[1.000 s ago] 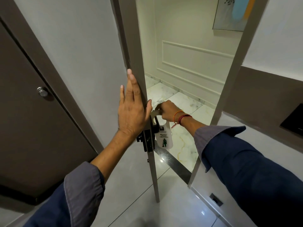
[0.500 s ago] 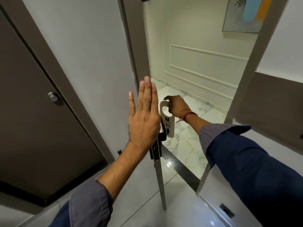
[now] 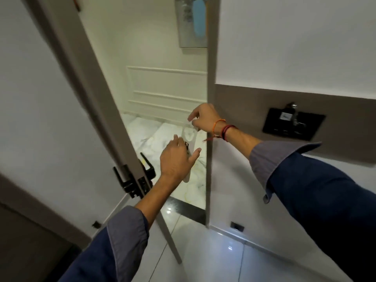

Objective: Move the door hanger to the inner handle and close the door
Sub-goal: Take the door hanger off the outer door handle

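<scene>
- Door point(image 3: 85, 110) ajar, black handles point(image 3: 133, 180) at 8 o'clock of both hands.
- Door hanger point(image 3: 190, 137) mid-air in the gap, clear of the handles.
- Right hand point(image 3: 204, 119) pinching its top, at 1 o'clock.
- Left hand point(image 3: 178, 161) in front of its lower half, fingers loosely spread; whether touching, cannot tell.

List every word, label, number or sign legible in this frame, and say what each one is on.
Nothing here can be read.
door hanger: a small dark mark shows beside the left hand, motion-blurred, unreadable; the right hand holds the hanger's top.
black wall panel: a pale square label and faint marks below it, too small to read.
door handles: no markings visible.
</scene>
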Demonstrator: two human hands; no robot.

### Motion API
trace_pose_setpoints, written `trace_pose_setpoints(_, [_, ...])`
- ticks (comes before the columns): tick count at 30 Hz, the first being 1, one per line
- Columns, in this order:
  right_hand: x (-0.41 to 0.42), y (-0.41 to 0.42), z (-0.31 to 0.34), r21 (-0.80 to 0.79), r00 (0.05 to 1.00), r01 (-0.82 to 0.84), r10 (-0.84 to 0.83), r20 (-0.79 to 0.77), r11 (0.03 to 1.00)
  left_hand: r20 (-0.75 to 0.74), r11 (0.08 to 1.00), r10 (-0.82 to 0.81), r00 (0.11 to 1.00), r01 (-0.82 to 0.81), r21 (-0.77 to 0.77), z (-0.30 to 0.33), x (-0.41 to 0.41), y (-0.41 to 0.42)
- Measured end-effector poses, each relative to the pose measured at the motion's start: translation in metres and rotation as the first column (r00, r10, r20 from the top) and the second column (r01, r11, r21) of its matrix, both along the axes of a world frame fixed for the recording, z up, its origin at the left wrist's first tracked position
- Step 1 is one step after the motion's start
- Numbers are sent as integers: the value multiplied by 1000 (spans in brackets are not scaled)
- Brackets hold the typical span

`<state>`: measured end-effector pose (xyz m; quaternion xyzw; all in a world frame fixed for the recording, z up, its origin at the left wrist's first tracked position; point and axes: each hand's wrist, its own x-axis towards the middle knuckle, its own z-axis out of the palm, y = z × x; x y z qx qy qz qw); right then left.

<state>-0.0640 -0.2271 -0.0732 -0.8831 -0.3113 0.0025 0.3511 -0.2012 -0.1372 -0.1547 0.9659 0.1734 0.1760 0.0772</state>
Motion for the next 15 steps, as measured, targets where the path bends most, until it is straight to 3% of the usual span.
trace_pose_setpoints(4, [-2,-81,4,73,978,202,-196,-77,977,70,966,-255,964,257,-24,-18,13,-53])
trace_pose_setpoints(7, [-9,-135,-5,133,957,253,-227,-183,958,142,919,-360,922,376,-116,-28,22,-88])
trace_pose_setpoints(10, [-24,-204,-23,155,924,362,-331,-193,919,225,767,-503,835,551,-330,-41,35,-134])
trace_pose_setpoints(15, [-61,-348,-67,83,772,628,-604,-199,774,248,474,-633,734,620,-626,-66,50,-237])
